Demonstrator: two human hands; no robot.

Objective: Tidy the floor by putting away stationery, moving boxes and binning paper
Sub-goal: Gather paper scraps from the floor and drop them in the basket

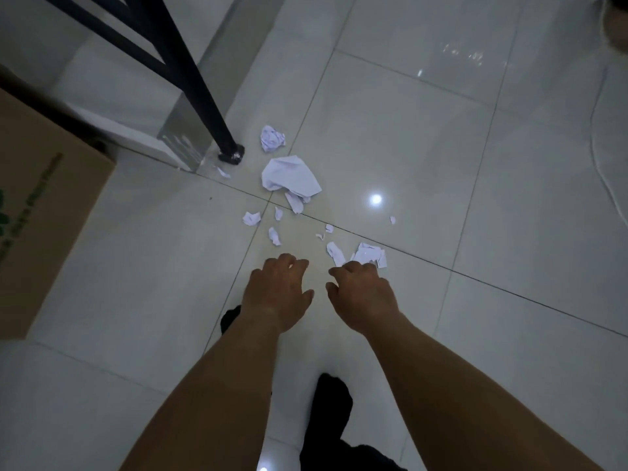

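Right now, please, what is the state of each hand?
Left hand: open, fingers loosely curled, holding nothing.
Right hand: open, reaching over the torn paper scraps, no grip visible.

The floor (pixel 407 130) is pale grey-white glossy tile crossed by thin dark grout lines. At 12 o'clock the crumpled paper (pixel 290 176) and torn scraps (pixel 368 254) are white with a faint lilac cast. The cardboard box (pixel 51 232) at 9 o'clock is brown with green print. The frame leg (pixel 200 96) at 11 o'clock is black.
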